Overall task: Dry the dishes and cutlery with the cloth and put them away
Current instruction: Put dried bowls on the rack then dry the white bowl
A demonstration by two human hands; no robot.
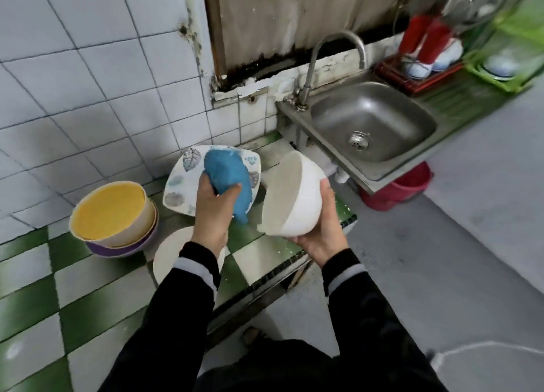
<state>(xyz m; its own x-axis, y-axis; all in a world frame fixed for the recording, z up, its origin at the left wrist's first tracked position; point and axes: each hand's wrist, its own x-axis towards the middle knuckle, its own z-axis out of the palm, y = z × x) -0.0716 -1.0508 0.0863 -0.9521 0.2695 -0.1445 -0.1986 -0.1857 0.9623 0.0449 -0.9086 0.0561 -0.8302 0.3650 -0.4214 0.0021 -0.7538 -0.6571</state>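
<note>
Two black sleeves with pale cuffs [188,297] reach up from the bottom of the frame. At centre, the left hand [210,209] is curled tightly round a bunched blue cloth [228,176]. The right hand [322,241], just right of centre, cups a white round bowl with a greyish inside [297,206] from beneath, fingers wrapped up its outer wall. The bowl is tilted with its mouth towards the cloth. The two sit just beside each other and seem not to touch yet.

Under the left forearm a plain white round plate [170,256] lies on the green-and-white checked tile worktop [73,303], near its front edge. Behind the cloth is a square white plate with leaf prints [181,182]. At centre left, a cream bowl with a yellow inside [109,209] sits in a purple bowl [126,248]. The steel sink [338,117] is at upper right, with a red bucket [406,185] below it.

The main risk, as I judge it, is the one-handed hold. If the bowl is wet, pushing the cloth into it could twist it out of the palm and onto the tiles or the floor. The left sleeve could also nudge the white plate over the edge.
</note>
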